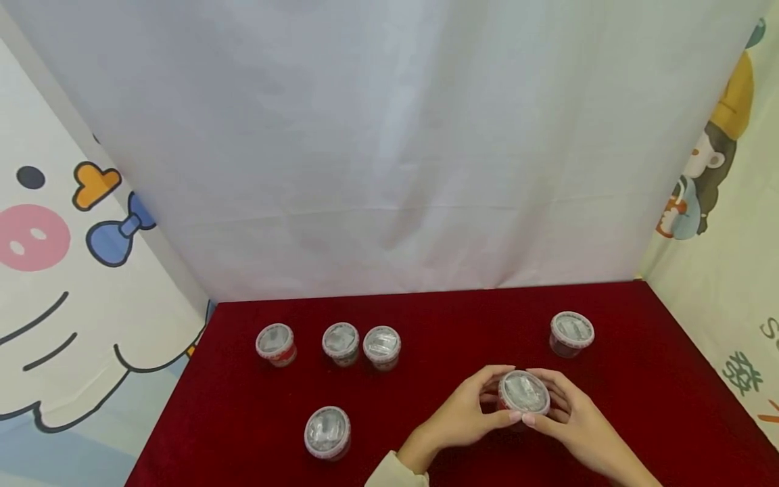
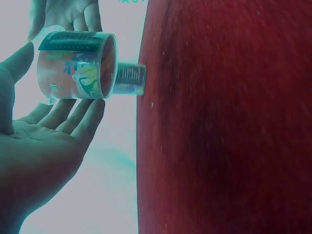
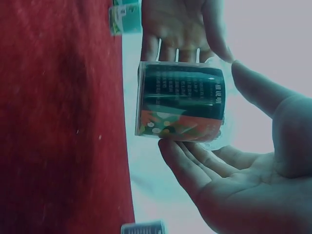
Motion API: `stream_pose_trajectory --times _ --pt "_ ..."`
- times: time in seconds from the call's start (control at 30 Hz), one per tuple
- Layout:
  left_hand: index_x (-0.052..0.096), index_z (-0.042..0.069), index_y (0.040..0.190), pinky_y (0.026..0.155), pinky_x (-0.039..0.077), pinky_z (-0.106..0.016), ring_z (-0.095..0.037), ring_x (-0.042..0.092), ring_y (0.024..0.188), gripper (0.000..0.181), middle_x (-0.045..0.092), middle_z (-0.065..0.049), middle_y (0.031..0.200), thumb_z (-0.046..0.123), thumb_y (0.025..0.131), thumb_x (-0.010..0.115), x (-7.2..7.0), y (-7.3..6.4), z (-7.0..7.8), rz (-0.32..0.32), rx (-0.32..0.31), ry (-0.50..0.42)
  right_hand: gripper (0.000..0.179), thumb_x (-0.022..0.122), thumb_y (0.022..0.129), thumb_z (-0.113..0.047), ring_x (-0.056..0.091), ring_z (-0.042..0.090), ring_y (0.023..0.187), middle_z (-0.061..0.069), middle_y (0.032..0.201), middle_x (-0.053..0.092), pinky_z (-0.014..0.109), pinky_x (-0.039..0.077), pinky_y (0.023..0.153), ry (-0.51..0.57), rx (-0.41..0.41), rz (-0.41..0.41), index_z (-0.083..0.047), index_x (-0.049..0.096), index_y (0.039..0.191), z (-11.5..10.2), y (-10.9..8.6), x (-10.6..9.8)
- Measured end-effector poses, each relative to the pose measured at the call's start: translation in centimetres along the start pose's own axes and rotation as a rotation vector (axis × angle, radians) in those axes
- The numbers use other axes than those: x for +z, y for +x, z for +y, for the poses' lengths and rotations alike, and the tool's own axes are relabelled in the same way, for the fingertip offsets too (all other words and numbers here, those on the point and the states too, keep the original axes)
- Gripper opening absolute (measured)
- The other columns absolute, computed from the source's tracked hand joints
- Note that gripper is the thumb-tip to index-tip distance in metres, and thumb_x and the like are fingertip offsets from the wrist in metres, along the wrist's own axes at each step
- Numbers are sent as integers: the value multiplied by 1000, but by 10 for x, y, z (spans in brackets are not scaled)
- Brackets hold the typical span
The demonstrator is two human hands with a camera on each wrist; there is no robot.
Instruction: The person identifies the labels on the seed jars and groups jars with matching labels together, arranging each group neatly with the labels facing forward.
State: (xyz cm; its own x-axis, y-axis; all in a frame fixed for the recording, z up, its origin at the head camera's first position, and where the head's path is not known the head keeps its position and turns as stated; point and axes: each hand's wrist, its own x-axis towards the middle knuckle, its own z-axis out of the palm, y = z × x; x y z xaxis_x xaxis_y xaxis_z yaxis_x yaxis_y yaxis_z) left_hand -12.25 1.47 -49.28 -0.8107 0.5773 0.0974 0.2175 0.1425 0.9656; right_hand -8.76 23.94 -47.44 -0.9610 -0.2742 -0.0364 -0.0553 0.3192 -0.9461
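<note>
Between both hands is a small round plastic tub [image 1: 525, 393] with a pale-rimmed, clear lid and a printed label. My left hand [image 1: 461, 418] holds its left side, and my right hand [image 1: 577, 421] holds the right. Both thumbs meet at the lid's near edge, while the other fingers reach round the wall. The left wrist view shows the tub [image 2: 75, 66] with its base a little above the red cloth. From the right wrist, a dark label panel with pale print shows on the tub [image 3: 183, 100], over an orange band.
A similar tub [image 1: 572, 331] stands behind my right hand. At the back left are a tub with red on its side [image 1: 276, 343] and two close together [image 1: 341, 343]. Another tub [image 1: 327, 433] stands front left. Red cloth [image 1: 450, 331] covers the table; a white curtain [image 1: 389, 169] hangs behind.
</note>
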Motion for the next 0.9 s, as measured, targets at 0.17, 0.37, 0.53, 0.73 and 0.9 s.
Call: stream_pose_trajectory --times 0.17,0.37,0.53,0.73,0.9 --pt "54 7 149 102 53 -26 -5 63 115 56 66 -10 138 11 98 78 -11 -10 1 60 -24 -47 65 74 101 -15 61 18 132 27 151 50 28 55 99 26 -1 -15 2 41 155 -11 5 13" --pt "57 8 145 97 55 -26 -6 65 111 51 68 -11 132 10 98 77 -23 -19 3 148 -28 -106 62 69 104 -14 53 40 139 25 153 49 34 54 105 63 -21 13 2 39 156 -20 11 29" --pt "58 6 141 94 55 -24 -7 65 111 50 68 -10 127 11 96 79 -29 -24 2 218 -38 -161 58 67 105 -11 56 30 137 27 153 50 24 54 100 112 -42 28 2 41 154 -23 16 42" --pt "56 5 139 94 55 -27 -11 65 112 51 67 -8 127 19 96 80 -34 -30 3 242 -52 -174 58 65 107 -14 47 47 143 30 157 45 29 55 101 169 -8 9 2 39 156 -27 22 52" --pt "53 4 144 93 54 -26 -16 63 114 48 65 -10 129 24 104 71 -40 -35 5 213 -89 -213 59 60 110 -20 40 49 149 29 162 39 46 52 110 181 36 -37 -1 35 159 -28 24 53"
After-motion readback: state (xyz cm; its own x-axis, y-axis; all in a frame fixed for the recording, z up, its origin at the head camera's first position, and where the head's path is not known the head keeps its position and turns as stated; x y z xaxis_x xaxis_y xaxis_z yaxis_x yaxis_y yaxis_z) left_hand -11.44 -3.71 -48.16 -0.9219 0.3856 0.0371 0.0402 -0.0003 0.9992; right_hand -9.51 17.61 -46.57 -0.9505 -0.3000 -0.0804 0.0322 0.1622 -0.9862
